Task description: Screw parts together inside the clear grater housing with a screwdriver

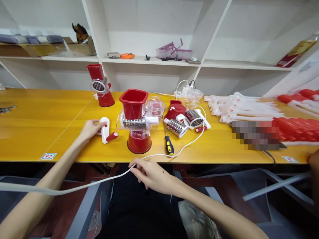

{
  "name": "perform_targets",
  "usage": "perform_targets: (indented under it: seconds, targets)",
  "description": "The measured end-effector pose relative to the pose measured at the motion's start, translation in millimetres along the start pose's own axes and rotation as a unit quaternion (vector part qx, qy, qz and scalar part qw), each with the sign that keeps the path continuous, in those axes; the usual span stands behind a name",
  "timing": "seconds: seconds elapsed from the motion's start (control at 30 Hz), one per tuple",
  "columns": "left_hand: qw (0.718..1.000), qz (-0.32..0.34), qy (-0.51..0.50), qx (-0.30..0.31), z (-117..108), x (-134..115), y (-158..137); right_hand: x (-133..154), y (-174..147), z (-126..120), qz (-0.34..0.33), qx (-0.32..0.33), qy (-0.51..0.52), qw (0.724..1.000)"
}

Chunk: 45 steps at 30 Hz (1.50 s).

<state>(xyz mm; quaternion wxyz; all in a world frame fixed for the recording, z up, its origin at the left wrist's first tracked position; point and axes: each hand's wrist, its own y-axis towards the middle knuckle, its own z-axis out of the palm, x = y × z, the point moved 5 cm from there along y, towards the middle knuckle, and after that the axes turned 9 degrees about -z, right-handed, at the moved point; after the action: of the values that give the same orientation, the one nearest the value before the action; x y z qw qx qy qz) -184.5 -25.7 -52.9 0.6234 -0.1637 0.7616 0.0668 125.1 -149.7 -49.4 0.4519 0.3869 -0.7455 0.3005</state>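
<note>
My left hand (90, 128) grips the top of a white crank handle (104, 127) with a red knob, close to the tabletop. In front of me stands a red rotary grater (136, 104) with a square hopper, a clear housing and a metal drum inside. Just below the table's front edge, my right hand (152, 174) pinches a white cable (107, 179) between thumb and fingers. That cable runs off to the left and back across the table. A yellow-and-black screwdriver (169, 145) lies right of the grater, beside loose grater drums (177, 127).
Another red grater (101, 88) stands at the back left. Dismantled red parts (175, 109) lie right of centre. White crank arms (241, 104) and red handles (299, 128) are piled at the right. White shelves (149, 62) back the yellow table (67, 132).
</note>
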Motion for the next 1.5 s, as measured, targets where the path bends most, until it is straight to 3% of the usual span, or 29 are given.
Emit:
perform_targets:
  seconds: [0.1,0.23,0.3,0.4,0.47,0.5,0.53,0.6,0.67,0.73,0.9,1.03,1.1,1.2,1.27,1.33,1.4,1.5]
  targets:
    - [0.994,-0.006,0.098,-0.044,15.8,-14.7,9.1,-6.0,-8.5,-3.7,-0.015,-0.036,0.008,0.999]
    - [0.979,0.045,0.171,-0.097,26.7,-35.3,4.0,2.5,-22.5,-26.0,-0.060,-0.132,-0.001,0.989]
    - [0.970,0.095,0.182,-0.129,23.1,-52.6,-9.1,16.2,-30.7,-49.8,-0.094,-0.217,-0.022,0.971]
    - [0.951,0.215,0.147,-0.167,15.6,-99.4,-46.2,44.0,-38.4,-95.6,-0.151,-0.368,-0.086,0.914]
    - [0.940,0.290,0.120,-0.136,20.9,-138.7,-75.8,60.7,-31.2,-120.1,-0.175,-0.421,-0.135,0.880]
    - [0.933,0.329,0.119,-0.089,29.3,-158.5,-89.8,66.7,-22.3,-128.0,-0.182,-0.422,-0.153,0.875]
    - [0.918,0.371,0.140,0.001,44.2,-176.6,-102.8,70.5,-11.2,-133.1,-0.181,-0.415,-0.169,0.876]
    - [0.904,0.363,0.195,0.111,69.7,-199.2,-115.9,73.4,12.3,-136.4,-0.177,-0.391,-0.196,0.882]
    - [0.892,0.339,0.263,0.140,88.2,-210.2,-115.9,70.6,31.8,-133.9,-0.170,-0.363,-0.216,0.890]
    - [0.870,0.374,0.301,0.116,98.1,-217.7,-111.6,64.4,43.6,-131.1,-0.164,-0.346,-0.230,0.895]
    - [0.835,0.417,0.347,0.089,105.6,-214.9,-99.7,47.8,50.3,-130.9,-0.158,-0.348,-0.251,0.889]
    - [0.848,0.460,0.255,0.072,97.3,-218.5,-106.2,40.7,51.0,-130.1,-0.168,-0.351,-0.255,0.885]
    - [0.843,0.497,0.203,0.029,85.6,-226.9,-107.7,39.2,51.1,-129.8,-0.175,-0.349,-0.256,0.884]
    - [0.794,0.585,0.137,-0.094,55.2,-240.6,-105.9,38.2,50.7,-130.5,-0.181,-0.346,-0.259,0.884]
    - [0.778,0.606,0.108,-0.127,33.9,-236.9,-98.1,37.9,50.6,-130.9,-0.181,-0.344,-0.261,0.884]
    - [0.815,0.537,0.148,-0.161,14.8,-215.2,-81.3,37.4,51.0,-130.4,-0.179,-0.346,-0.262,0.883]
    - [0.867,0.383,0.246,-0.204,-3.4,-173.4,-59.4,37.0,52.1,-129.0,-0.177,-0.350,-0.263,0.881]
    - [0.890,0.277,0.307,-0.190,-22.5,-104.1,-37.3,37.8,53.8,-126.1,-0.179,-0.353,-0.262,0.880]
